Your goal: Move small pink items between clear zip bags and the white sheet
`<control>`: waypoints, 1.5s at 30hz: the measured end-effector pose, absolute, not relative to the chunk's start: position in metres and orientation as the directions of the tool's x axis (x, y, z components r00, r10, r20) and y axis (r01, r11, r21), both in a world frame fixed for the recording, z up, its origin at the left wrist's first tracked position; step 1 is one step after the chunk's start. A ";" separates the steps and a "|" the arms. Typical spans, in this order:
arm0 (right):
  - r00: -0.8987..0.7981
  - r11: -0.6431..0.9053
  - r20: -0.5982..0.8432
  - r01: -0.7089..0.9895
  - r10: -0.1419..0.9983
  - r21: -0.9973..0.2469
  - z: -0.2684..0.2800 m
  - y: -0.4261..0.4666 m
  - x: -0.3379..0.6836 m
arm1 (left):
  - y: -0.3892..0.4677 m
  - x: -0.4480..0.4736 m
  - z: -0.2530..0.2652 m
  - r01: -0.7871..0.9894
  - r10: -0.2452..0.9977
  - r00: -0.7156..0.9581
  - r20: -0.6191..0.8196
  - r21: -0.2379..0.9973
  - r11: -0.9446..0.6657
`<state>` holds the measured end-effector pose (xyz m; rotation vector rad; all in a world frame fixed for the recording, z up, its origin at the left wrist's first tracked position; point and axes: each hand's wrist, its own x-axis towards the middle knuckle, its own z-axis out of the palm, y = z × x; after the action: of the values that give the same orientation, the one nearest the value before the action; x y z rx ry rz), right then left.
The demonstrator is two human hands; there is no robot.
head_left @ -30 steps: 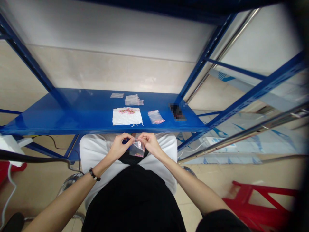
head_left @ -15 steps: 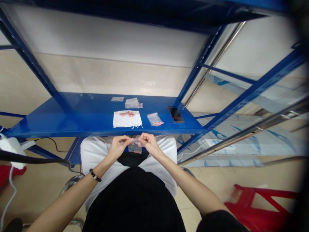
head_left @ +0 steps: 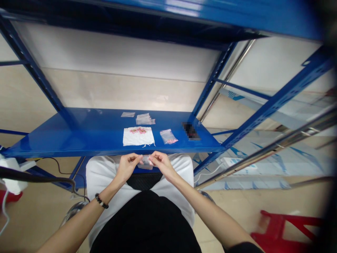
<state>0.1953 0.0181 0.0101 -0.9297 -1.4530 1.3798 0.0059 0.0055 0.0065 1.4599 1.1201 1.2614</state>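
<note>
Between my hands, over my lap and just in front of the shelf edge, is a small clear plastic bag (head_left: 145, 162). My left hand (head_left: 129, 166) pinches its left side with thumb and fingertips. On the opposite side my right hand (head_left: 161, 163) grips it the same way. What the bag contains is too small to make out. Beyond my hands lies a white cloth pouch (head_left: 138, 139) with a drawstring, and small pink and green pieces (head_left: 138, 130) rest on it. To its right is a clear bag (head_left: 168, 136) with pink pieces at its bottom.
Several empty-looking clear bags (head_left: 144, 119) lie behind the pouch, and another flat bag (head_left: 127, 114) is left of them. A blurred dark object (head_left: 191, 131) lies at the right of the blue shelf (head_left: 76, 135). Blue uprights frame it. A red stool (head_left: 273, 228) stands at lower right.
The bag between my hands now looks flatter and more folded, with less hanging down. Both hands still grip it. The whole view has shifted slightly; the things on the shelf keep their places.
</note>
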 end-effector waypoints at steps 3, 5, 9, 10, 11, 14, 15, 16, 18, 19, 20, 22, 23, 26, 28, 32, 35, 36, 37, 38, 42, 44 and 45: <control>-0.354 0.096 0.107 -0.050 0.929 -0.994 0.009 0.018 0.195 | 0.007 0.005 0.006 0.088 0.972 0.091 0.219 0.970 -0.226; -0.377 0.094 0.106 -0.051 0.920 -0.994 0.007 0.018 0.194 | 0.006 0.005 0.005 0.080 0.968 0.125 0.216 0.971 -0.227; -0.317 0.134 0.144 -0.052 0.937 -0.990 0.005 0.017 0.194 | 0.002 0.012 0.004 0.025 0.958 0.226 0.177 0.982 -0.188; -0.295 0.139 0.149 -0.054 0.944 -0.989 0.007 0.017 0.195 | 0.000 0.014 0.004 0.013 0.954 0.248 0.168 0.984 -0.177; -0.279 0.143 0.153 -0.054 0.948 -0.988 0.010 0.018 0.197 | -0.002 0.017 0.003 0.007 0.950 0.268 0.159 0.986 -0.167; -0.223 0.200 0.196 -0.003 0.955 -0.980 0.025 0.025 0.210 | -0.008 0.022 0.002 0.011 0.935 0.328 0.135 0.989 -0.146; -0.200 0.232 0.221 0.032 0.955 -0.972 0.032 0.030 0.218 | -0.009 0.023 0.002 0.008 0.928 0.348 0.130 0.990 -0.142; -0.189 0.262 0.245 0.072 0.951 -0.962 0.040 0.038 0.227 | -0.010 0.024 0.002 0.005 0.923 0.363 0.125 0.991 -0.136; -0.215 0.311 0.276 0.154 0.937 -0.938 0.057 0.058 0.247 | -0.011 0.023 0.002 0.006 0.920 0.374 0.120 0.991 -0.131; -0.254 0.333 0.280 0.195 0.926 -0.923 0.065 0.070 0.258 | -0.010 0.023 0.003 0.014 0.922 0.368 0.121 0.991 -0.135; -0.270 0.352 0.285 0.244 0.920 -0.904 0.071 0.084 0.268 | -0.010 0.022 0.003 0.027 0.924 0.360 0.125 0.989 -0.144; -0.270 0.401 0.314 0.381 0.910 -0.833 0.081 0.112 0.283 | -0.010 0.021 0.005 0.057 0.925 0.352 0.144 0.983 -0.175; -0.288 0.409 0.301 0.479 0.909 -0.777 0.083 0.125 0.288 | -0.010 0.020 0.006 0.073 0.922 0.355 0.153 0.979 -0.190; -0.329 0.396 0.223 0.716 0.918 -0.575 0.085 0.158 0.293 | -0.013 0.020 0.010 0.134 0.908 0.394 0.143 0.968 -0.211; -0.340 0.389 0.190 0.773 0.921 -0.502 0.084 0.173 0.292 | -0.017 0.020 0.014 0.196 0.892 0.433 0.130 0.952 -0.234; -0.299 0.351 0.189 0.847 0.935 -0.399 0.083 0.191 0.285 | -0.022 0.021 0.020 0.276 0.870 0.472 0.142 0.913 -0.299; -0.226 0.300 0.243 0.893 0.943 -0.336 0.084 0.208 0.268 | -0.019 0.023 0.019 0.283 0.874 0.466 0.139 0.912 -0.296; -0.209 0.286 0.254 0.902 0.944 -0.324 0.084 0.215 0.260 | -0.017 0.024 0.018 0.284 0.873 0.468 0.136 0.913 -0.294; -0.198 0.276 0.256 0.907 0.946 -0.317 0.084 0.223 0.250 | -0.015 0.025 0.016 0.286 0.872 0.471 0.131 0.913 -0.292; -0.190 0.266 0.252 0.911 0.949 -0.316 0.085 0.232 0.240 | -0.014 0.025 0.014 0.290 0.870 0.476 0.126 0.912 -0.290; -0.125 0.202 0.228 0.913 0.966 -0.355 0.084 0.271 0.200 | -0.011 0.024 0.006 0.338 0.878 0.464 0.116 0.893 -0.296; -0.061 0.143 0.212 0.907 0.975 -0.397 0.083 0.287 0.186 | -0.011 0.021 0.004 0.362 0.886 0.448 0.119 0.882 -0.302; -0.027 0.113 0.204 0.900 0.979 -0.421 0.081 0.294 0.181 | -0.011 0.019 0.004 0.370 0.889 0.442 0.121 0.878 -0.303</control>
<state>0.1810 0.2937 0.0812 -1.8215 -1.9627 0.2415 0.0192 -0.0107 0.0038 1.8697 1.0660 0.7952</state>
